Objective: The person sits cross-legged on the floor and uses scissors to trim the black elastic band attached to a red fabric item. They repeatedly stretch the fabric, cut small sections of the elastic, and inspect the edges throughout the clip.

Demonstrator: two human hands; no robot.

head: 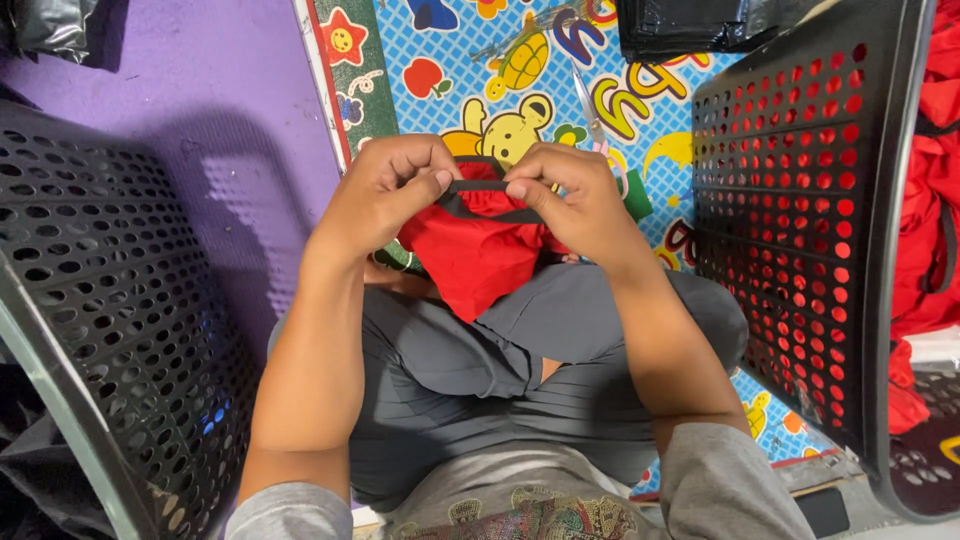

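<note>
Over a bright picture mat (450, 40), the left hand (385, 190) and right hand (575, 195) were raised together, fingers curled, pinching a black strap (478, 186) on red cloth (470, 250)

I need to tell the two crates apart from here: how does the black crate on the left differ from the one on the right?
The left crate shows only dark through its holes; the right crate shows red fabric through them. The left crate sits on the purple mat; the right crate sits on the cartoon mat. Both are black perforated plastic.
</note>
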